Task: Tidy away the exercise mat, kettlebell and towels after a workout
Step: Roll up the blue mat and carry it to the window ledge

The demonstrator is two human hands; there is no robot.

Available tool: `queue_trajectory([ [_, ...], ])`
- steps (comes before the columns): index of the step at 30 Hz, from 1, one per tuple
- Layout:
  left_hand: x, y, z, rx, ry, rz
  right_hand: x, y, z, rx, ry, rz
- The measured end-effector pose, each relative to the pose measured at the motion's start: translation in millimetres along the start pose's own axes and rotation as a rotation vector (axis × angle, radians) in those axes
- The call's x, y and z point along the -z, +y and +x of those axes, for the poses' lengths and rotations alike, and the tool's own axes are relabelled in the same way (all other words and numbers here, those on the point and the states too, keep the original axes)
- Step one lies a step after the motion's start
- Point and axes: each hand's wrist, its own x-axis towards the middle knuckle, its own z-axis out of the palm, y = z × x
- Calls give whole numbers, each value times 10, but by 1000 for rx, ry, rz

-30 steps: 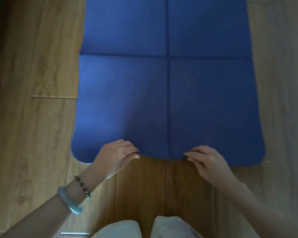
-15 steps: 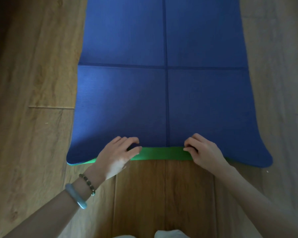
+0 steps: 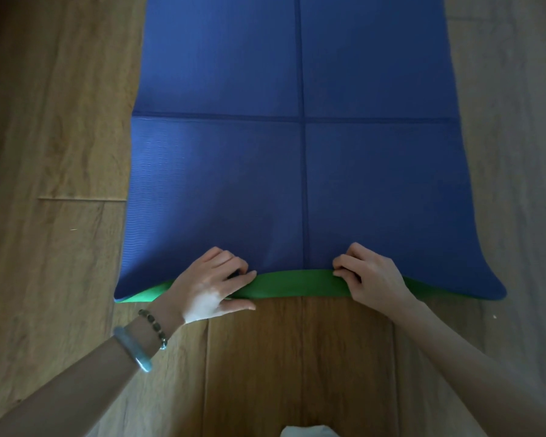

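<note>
A blue exercise mat (image 3: 297, 168) with crossing fold creases lies flat on the wooden floor, running away from me. Its near edge is turned over, showing a green underside as a narrow strip between my hands. My left hand (image 3: 212, 285) grips the near edge left of the centre crease, fingers curled over the fold and thumb on the floor side. My right hand (image 3: 372, 275) grips the same edge right of the crease. No kettlebell or towels are in view.
Wooden floor planks (image 3: 60, 152) stretch on both sides of the mat and in front of me. A pale bit of my clothing (image 3: 306, 432) shows at the bottom edge.
Both hands have lifted the mat's near edge and rolled it forward, baring the green underside, which has widened since half a second ago.
</note>
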Motion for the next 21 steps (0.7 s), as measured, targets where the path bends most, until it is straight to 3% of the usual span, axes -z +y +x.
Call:
queue_trajectory([
  [9,8,40,-2,-20,-14,58,-33,44,11,91,65,-113],
  [15,9,62,-13,-17,-41,60,-74,-38,-53,226,205,-349],
  [21,-8,83,-13,38,-35,19,-172,-107,-142,205,272,-432],
])
